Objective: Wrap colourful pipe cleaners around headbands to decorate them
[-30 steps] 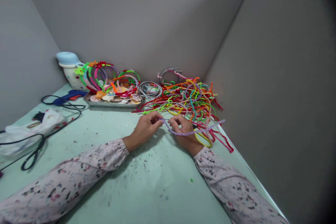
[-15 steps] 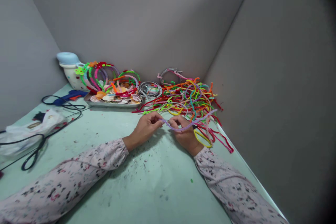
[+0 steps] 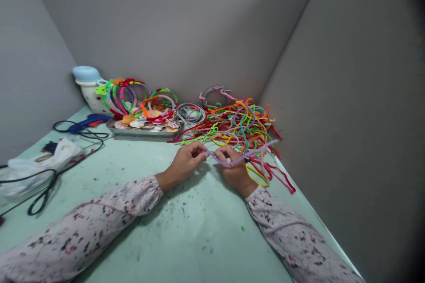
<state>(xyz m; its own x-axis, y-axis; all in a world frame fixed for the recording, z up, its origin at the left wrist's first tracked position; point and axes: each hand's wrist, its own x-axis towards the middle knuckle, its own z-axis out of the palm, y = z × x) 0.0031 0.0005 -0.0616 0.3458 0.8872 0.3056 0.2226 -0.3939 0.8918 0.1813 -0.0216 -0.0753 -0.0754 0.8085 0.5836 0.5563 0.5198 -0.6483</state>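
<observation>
A fuzzy purple pipe cleaner (image 3: 257,150) is pinched near one end between the thumb and forefinger of my left hand (image 3: 186,159). Its long free part sags across the back of my right hand (image 3: 234,170) and points up to the right. A thin grey wire hoop (image 3: 229,132) rises behind and between both hands. My right hand is closed in a pinch at the hoop's near side, close to my left fingertips. How far the pipe cleaner is wound on the wire is too small to tell.
A heap of colourful pipe cleaners (image 3: 232,119) lies beyond my hands, with yellow-handled scissors (image 3: 257,174) at its near edge. Coiled wire (image 3: 190,113) sits beside a metal tray (image 3: 142,132) of shells and wrapped hoops. At left are a lidded cup (image 3: 91,93), black cord (image 3: 71,163) and plastic bag (image 3: 29,170).
The free end of the purple pipe cleaner has swung slightly to the right. The wire hoop has shifted a little, and both hands stay almost in place, still pinching.
</observation>
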